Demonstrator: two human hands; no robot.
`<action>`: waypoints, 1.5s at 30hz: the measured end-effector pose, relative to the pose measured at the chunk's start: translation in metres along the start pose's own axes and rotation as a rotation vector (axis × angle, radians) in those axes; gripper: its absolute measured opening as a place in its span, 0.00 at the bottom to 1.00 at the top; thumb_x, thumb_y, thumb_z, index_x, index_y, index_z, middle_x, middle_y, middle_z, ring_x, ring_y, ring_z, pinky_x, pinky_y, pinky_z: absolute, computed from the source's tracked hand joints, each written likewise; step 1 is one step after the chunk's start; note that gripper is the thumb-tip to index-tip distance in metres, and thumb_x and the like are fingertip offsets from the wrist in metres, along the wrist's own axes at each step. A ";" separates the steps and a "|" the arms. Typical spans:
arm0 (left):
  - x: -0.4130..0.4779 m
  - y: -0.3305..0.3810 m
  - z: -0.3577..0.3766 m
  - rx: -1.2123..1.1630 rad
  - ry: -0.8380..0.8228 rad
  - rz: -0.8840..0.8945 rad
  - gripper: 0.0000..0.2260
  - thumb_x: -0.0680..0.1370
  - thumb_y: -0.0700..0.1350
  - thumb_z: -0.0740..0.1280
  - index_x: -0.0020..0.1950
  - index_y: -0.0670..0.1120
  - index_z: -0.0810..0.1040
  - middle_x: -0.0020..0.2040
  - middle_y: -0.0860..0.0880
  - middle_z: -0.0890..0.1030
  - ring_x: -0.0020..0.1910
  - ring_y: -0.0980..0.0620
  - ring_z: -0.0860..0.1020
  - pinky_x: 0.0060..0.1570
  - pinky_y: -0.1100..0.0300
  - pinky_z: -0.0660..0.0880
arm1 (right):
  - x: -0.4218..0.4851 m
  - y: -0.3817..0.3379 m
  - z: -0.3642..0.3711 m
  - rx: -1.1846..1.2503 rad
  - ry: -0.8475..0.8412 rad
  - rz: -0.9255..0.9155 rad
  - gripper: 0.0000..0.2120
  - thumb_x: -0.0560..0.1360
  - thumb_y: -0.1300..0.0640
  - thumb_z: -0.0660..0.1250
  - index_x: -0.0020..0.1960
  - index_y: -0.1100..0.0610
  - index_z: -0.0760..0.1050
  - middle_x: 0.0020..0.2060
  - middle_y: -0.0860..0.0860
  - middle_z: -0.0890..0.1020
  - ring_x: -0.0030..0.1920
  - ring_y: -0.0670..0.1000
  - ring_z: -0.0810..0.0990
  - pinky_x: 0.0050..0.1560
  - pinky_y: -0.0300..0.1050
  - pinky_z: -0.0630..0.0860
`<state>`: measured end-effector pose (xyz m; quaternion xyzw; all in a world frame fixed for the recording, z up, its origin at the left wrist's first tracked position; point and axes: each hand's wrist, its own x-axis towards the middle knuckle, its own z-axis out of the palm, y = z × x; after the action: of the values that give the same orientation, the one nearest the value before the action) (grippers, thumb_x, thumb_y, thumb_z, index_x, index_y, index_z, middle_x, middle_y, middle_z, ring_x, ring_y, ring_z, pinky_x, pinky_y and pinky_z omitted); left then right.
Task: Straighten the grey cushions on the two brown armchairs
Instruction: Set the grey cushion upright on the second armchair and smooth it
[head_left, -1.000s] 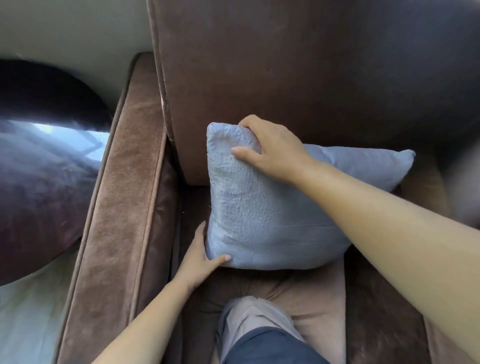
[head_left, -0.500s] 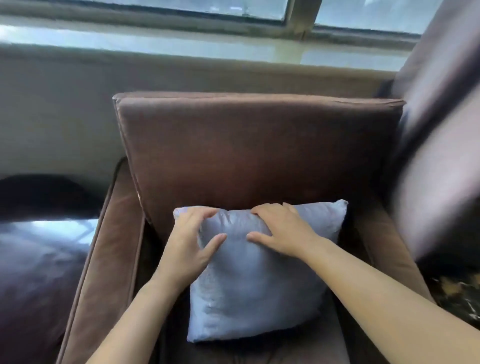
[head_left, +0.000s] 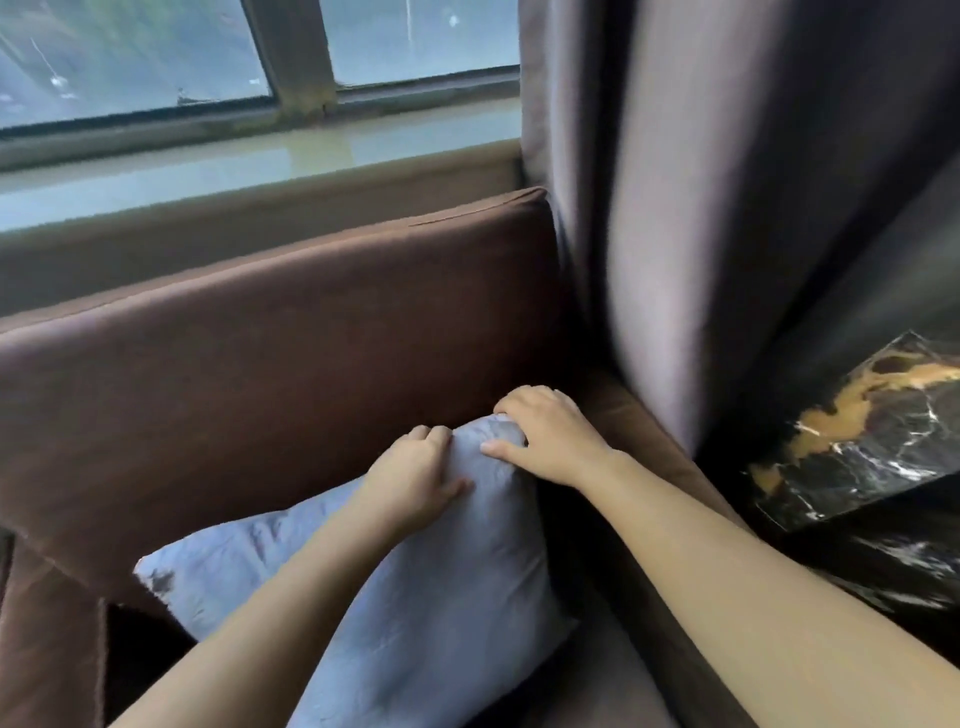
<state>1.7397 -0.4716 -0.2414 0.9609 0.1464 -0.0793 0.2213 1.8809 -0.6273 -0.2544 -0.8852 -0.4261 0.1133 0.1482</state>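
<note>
Brown armchair (head_left: 260, 374) by window (head_left: 130, 52); grey cushion (head_left: 441, 597), top corner within clamped grips: left hand (head_left: 415, 473), right hand (head_left: 550, 436).

Counted: one grey cushion (head_left: 415, 613); one brown armchair (head_left: 249, 395); two hands, left hand (head_left: 415, 478) and right hand (head_left: 550, 441); one curtain (head_left: 727, 208); two window panes (head_left: 130, 52); one marbled desk (head_left: 883, 431).

A window (head_left: 130, 57) with a central post (head_left: 293, 52) admits daylight above a pale sill (head_left: 208, 174). A grey curtain (head_left: 701, 208) hangs at right, beside a black, gold-veined marble surface (head_left: 872, 431).
</note>
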 end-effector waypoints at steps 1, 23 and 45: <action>0.013 0.006 0.000 -0.011 -0.026 0.000 0.26 0.75 0.57 0.70 0.67 0.45 0.71 0.59 0.46 0.77 0.59 0.45 0.76 0.57 0.53 0.72 | -0.001 0.008 0.005 0.098 0.031 0.048 0.28 0.72 0.35 0.66 0.66 0.50 0.72 0.63 0.47 0.74 0.65 0.50 0.71 0.68 0.52 0.67; 0.112 -0.007 0.003 -0.449 -0.314 0.146 0.24 0.77 0.57 0.66 0.41 0.34 0.73 0.34 0.48 0.73 0.34 0.52 0.70 0.33 0.56 0.69 | -0.052 0.016 0.151 1.056 0.183 0.553 0.35 0.65 0.27 0.59 0.57 0.53 0.77 0.52 0.48 0.83 0.54 0.48 0.81 0.51 0.41 0.72; 0.132 -0.012 0.004 -0.572 -0.409 0.056 0.12 0.82 0.46 0.65 0.48 0.38 0.80 0.41 0.46 0.81 0.40 0.50 0.79 0.43 0.54 0.75 | -0.159 0.066 0.253 0.738 -0.204 0.918 0.15 0.80 0.45 0.61 0.48 0.57 0.75 0.50 0.59 0.80 0.55 0.59 0.79 0.50 0.47 0.70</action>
<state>1.8601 -0.4309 -0.2778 0.8278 0.0889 -0.2197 0.5085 1.7483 -0.7494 -0.5020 -0.8535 0.0552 0.3908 0.3403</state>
